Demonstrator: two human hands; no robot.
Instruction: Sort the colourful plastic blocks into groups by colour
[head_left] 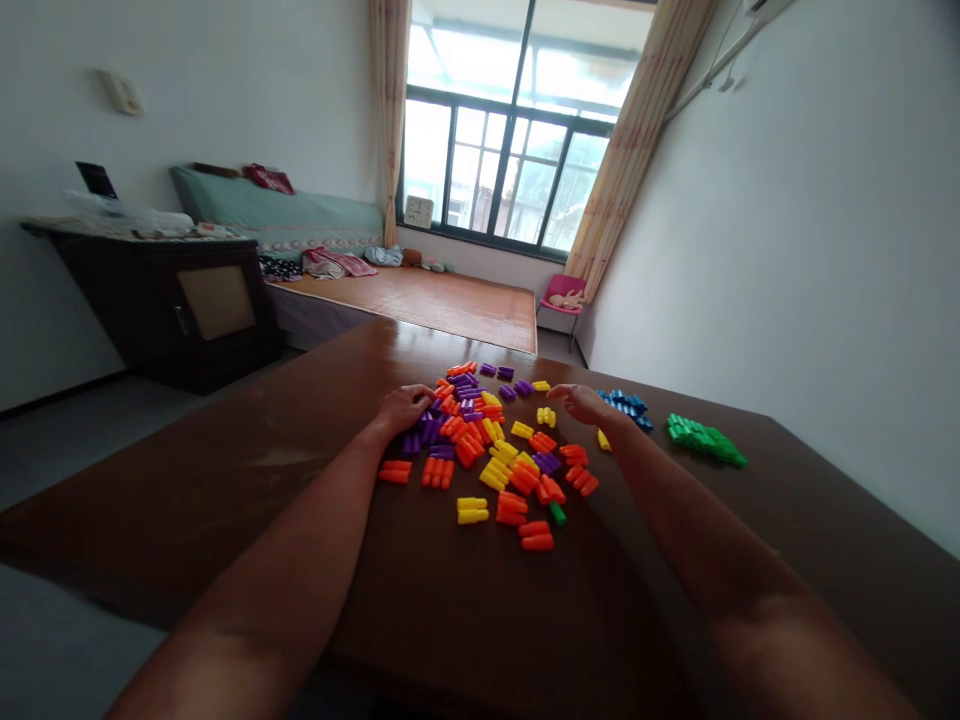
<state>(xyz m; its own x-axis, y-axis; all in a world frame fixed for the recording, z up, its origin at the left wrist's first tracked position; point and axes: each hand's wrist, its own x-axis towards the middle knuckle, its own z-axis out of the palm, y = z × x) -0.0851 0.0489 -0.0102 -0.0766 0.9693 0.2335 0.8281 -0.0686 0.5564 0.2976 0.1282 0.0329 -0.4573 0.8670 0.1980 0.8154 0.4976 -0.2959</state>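
Observation:
My left hand (405, 406) rests at the left edge of a loose pile of plastic building pieces, its fingers loosely bent beside the purple pieces (431, 430). Nothing shows in its grasp. Over the pile's right side, my right hand (579, 402) reaches inward with its fingers stretched out, close to a yellow piece (546, 417); I see nothing held. Orange pieces (467, 440) and more yellow and purple ones lie mixed between the hands. One green piece (557, 514) lies at the near side of the pile.
A blue group of pieces (628, 408) and a green group (705, 440) lie on the right of the brown table (247, 470). Beyond stand a bed (450, 298), a dark cabinet (165, 300) and a pink chair (561, 296) below the window.

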